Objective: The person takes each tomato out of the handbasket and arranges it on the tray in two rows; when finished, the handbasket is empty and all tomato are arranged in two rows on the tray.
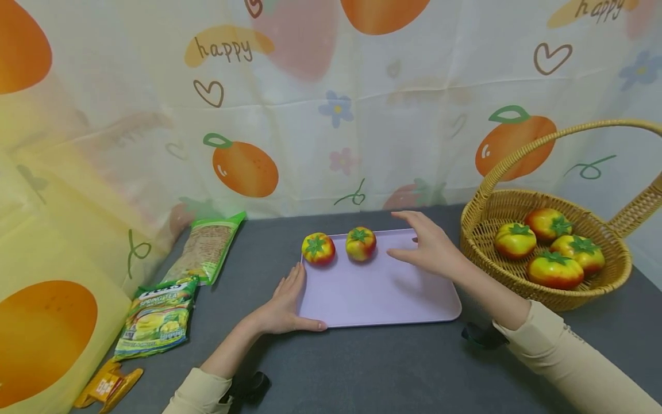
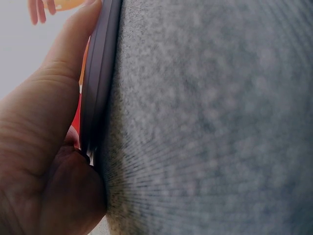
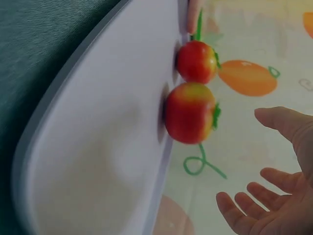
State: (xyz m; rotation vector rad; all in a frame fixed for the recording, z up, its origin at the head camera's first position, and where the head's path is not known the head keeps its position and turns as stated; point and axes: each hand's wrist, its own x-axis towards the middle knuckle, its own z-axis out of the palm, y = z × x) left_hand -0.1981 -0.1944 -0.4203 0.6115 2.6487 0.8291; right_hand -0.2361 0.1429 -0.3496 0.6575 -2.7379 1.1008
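Observation:
Two red-and-yellow tomatoes with green leafy tops, a left tomato (image 1: 318,249) and a right tomato (image 1: 361,244), sit side by side near the back left of a lilac tray (image 1: 362,293). My left hand (image 1: 281,307) touches the tray's left side, its thumb stretched along the front edge and its fingers reaching along the left edge. In the left wrist view the thumb (image 2: 73,44) lies against the tray rim. Over the tray's right part hovers my right hand (image 1: 431,247), fingers and thumb spread apart, holding nothing; the right wrist view shows it apart from both tomatoes.
A wicker basket (image 1: 470,253) with a tall handle stands right of the tray, with several similar tomatoes inside. On the left lie a green-edged bag (image 1: 207,247), a green snack packet (image 1: 157,319) and an orange-brown wrapper (image 1: 108,386). A printed cloth (image 1: 300,144) hangs behind.

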